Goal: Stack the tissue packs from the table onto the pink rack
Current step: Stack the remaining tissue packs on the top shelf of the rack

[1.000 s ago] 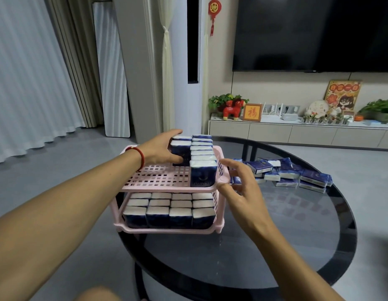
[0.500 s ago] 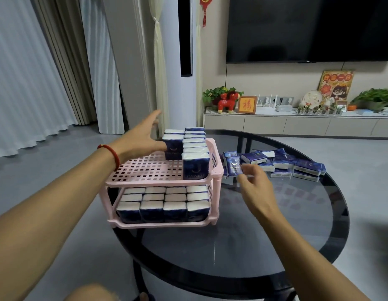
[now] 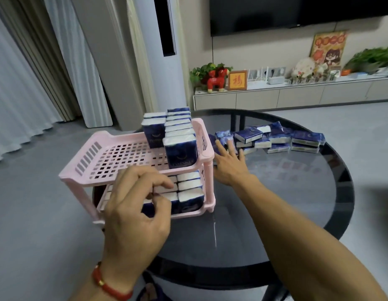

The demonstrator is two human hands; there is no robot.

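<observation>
Glass table (image 3: 275, 203): loose packs (image 3: 275, 137) lie flat; right hand (image 3: 230, 164) spread, left hand (image 3: 134, 216) loosely curled, empty.

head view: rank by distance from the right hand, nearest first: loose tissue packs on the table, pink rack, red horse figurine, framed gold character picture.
From the right hand:
1. Loose tissue packs, at its fingertips, right of the rack.
2. Pink rack, just to its left; nearly tied with 1.
3. Red horse figurine, on the far cabinet.
4. Framed picture, beside the horse; too close to separate.
</observation>
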